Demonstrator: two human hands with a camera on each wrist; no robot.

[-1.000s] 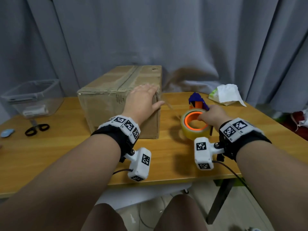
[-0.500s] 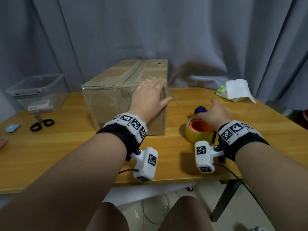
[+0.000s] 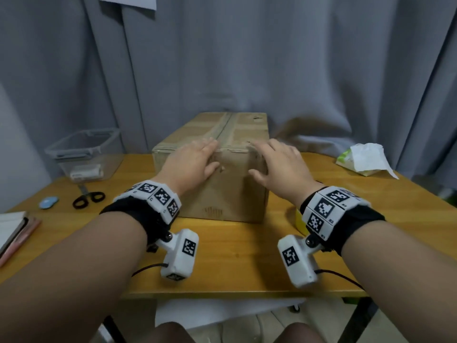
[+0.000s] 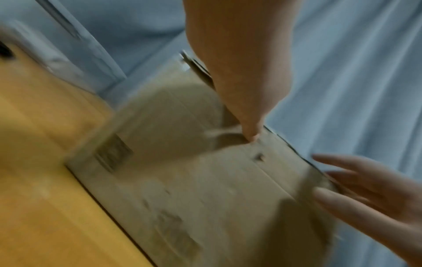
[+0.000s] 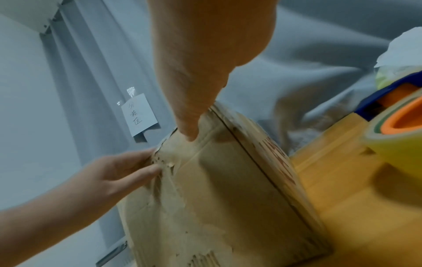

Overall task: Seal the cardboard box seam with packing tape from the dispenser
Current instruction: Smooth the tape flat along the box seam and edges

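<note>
Head view: the brown cardboard box (image 3: 217, 169) stands on the yellow wooden counter (image 3: 235, 256), toward its far edge, its short face turned to the person. The left hand (image 3: 191, 162) and right hand (image 3: 278, 164) lie flat with fingers spread on the box's near top edge, either side of the dark top seam (image 3: 226, 127), gripping nothing. Judging by this, the step is pressing the flaps level and squaring the box. It is best done with even downward pressure close to the seam, so that the flaps meet before any tape goes on. Open counter lies in front of the box up to the near edge. Toward the left edge are a clear plastic bin (image 3: 84, 152), black-handled scissors (image 3: 87, 198) and a small blue disc (image 3: 48, 202); a crumpled white wrapper (image 3: 366, 160) lies near the far right corner.

Left wrist view, blurred: the thumb tip touches the box's front face just under the top edge, and the right hand's straight fingers (image 4: 356, 182) reach the same edge.

Right wrist view: the yellowish tape roll with an orange core in its blue dispenser (image 5: 397, 137) rests on the counter just right of the box, within easy reach and unheld.
</note>
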